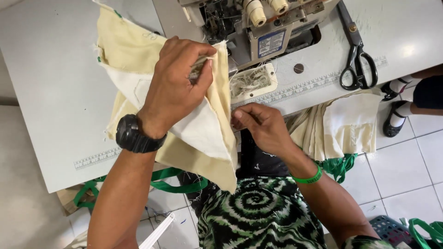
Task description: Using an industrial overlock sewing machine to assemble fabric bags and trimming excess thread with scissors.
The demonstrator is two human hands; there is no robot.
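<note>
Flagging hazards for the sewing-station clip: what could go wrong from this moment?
1. The left hand pinches the cream fabric at its top edge, close to the overlock machine; fingers could stray near the needle area.
2. Loose thread scraps beside the machine could snag in the seam.
3. The scissors lie near the table edge and might get knocked off.

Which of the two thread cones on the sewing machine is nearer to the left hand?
The cone on the left is nearer the left hand; the other cone stands further right, toward the scissors.
</note>
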